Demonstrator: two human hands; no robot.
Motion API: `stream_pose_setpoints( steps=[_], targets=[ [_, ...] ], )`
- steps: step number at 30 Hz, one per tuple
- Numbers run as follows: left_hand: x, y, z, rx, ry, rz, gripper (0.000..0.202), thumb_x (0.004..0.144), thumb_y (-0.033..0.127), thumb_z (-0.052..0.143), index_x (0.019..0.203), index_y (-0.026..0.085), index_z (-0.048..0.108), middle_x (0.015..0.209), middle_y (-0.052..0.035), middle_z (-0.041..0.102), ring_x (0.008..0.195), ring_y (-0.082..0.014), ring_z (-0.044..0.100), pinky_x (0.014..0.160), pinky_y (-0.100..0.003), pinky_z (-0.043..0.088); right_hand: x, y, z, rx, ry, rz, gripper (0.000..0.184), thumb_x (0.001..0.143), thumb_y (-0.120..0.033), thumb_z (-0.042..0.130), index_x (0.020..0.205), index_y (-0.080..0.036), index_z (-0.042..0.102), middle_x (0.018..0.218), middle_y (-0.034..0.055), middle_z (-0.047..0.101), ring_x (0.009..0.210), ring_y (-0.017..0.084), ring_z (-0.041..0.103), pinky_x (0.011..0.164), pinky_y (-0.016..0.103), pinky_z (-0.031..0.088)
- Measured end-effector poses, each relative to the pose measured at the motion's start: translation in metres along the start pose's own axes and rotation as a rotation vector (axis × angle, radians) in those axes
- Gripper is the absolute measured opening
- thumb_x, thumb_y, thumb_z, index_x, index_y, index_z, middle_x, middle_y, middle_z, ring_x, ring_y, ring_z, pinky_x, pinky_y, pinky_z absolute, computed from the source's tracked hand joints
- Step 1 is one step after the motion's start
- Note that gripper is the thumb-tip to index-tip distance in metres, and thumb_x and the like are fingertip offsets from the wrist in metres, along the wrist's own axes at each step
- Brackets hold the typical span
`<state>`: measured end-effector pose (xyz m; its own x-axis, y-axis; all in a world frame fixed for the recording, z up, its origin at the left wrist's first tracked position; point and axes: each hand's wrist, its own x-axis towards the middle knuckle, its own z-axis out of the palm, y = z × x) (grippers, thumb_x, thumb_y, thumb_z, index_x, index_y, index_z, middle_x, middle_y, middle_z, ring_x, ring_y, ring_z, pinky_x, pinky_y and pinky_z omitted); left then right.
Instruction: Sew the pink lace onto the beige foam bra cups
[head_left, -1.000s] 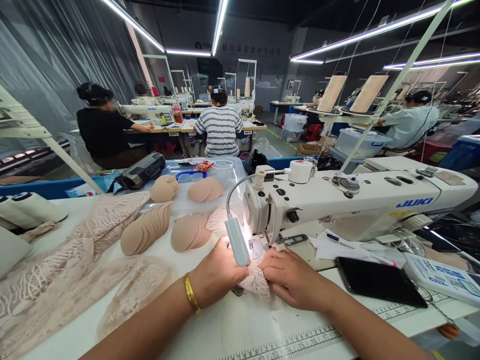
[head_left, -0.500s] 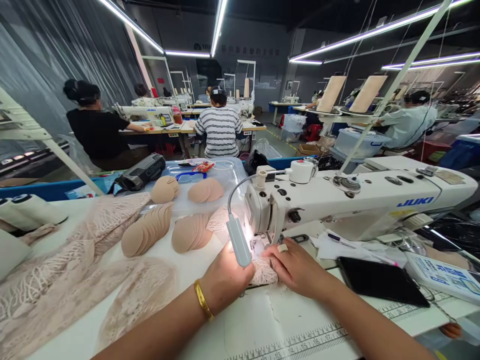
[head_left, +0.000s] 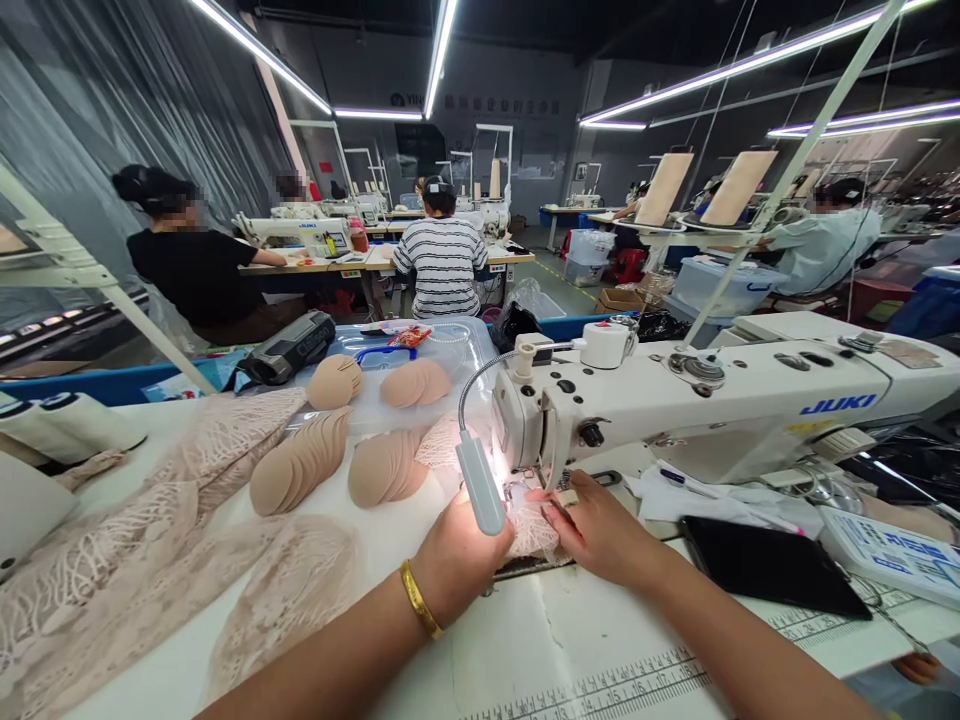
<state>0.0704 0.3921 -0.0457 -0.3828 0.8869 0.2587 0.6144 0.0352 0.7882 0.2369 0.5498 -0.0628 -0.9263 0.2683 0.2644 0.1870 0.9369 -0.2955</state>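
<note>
My left hand, with a gold bangle on its wrist, presses on a small piece of beige lace just left of the needle of a white sewing machine. My right hand lies on the same lace from the right, fingers closed together and pointing at the presser foot. A small gooseneck lamp shines on the lace and hides part of my left hand's fingers.
Stacks of beige foam cups and loose lace pieces lie left on the white table. A black phone and papers lie to the right. Other people sit at sewing machines beyond.
Both hands have slid the lace forward, away from me, up to the presser foot. My right hand's fingers now reach under the machine head.
</note>
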Motion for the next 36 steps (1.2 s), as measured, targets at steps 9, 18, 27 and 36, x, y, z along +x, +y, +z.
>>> stream_pose_setpoints(
  steps=[9, 18, 27, 36],
  targets=[
    [-0.001, 0.004, -0.033, 0.605, -0.213, 0.43, 0.019, 0.09, 0.027, 0.066, 0.108, 0.024, 0.07, 0.103, -0.0088, 0.072, 0.105, -0.0344, 0.065, 0.102, -0.066, 0.042, -0.011, -0.016, -0.002, 0.027, 0.273, -0.346, 0.049, 0.09, -0.002, 0.043, 0.135, -0.018, 0.052, 0.1, 0.0091, 0.075, 0.103, 0.028, 0.068, 0.096, 0.046, 0.052],
    [-0.002, 0.027, -0.054, 0.292, -0.61, 0.291, 0.054, 0.076, 0.02, 0.071, 0.128, 0.028, 0.06, 0.136, -0.0027, 0.065, 0.123, -0.0275, 0.061, 0.106, -0.04, 0.049, -0.004, -0.035, -0.005, 0.0, 0.101, -0.358, 0.052, 0.09, -0.005, 0.049, 0.138, -0.025, 0.051, 0.121, 0.0067, 0.07, 0.111, 0.024, 0.061, 0.102, 0.043, 0.042],
    [-0.005, 0.025, -0.042, 0.658, -0.59, 0.333, 0.023, 0.078, 0.033, 0.07, 0.096, 0.02, 0.064, 0.119, -0.0076, 0.067, 0.109, -0.0345, 0.062, 0.101, -0.053, 0.042, -0.001, -0.008, 0.005, -0.165, 0.063, -0.16, 0.023, 0.086, -0.003, 0.056, 0.096, -0.021, 0.067, 0.099, 0.0072, 0.075, 0.094, 0.027, 0.059, 0.095, 0.042, 0.045],
    [0.0, 0.013, -0.054, 0.661, -0.475, 0.377, 0.028, 0.081, 0.023, 0.066, 0.109, 0.026, 0.066, 0.119, -0.0071, 0.071, 0.111, -0.0344, 0.063, 0.097, -0.051, 0.036, -0.001, -0.005, 0.005, -0.161, 0.118, -0.159, 0.04, 0.091, -0.005, 0.051, 0.126, -0.015, 0.067, 0.098, 0.0127, 0.075, 0.096, 0.029, 0.06, 0.093, 0.044, 0.05]
  ],
)
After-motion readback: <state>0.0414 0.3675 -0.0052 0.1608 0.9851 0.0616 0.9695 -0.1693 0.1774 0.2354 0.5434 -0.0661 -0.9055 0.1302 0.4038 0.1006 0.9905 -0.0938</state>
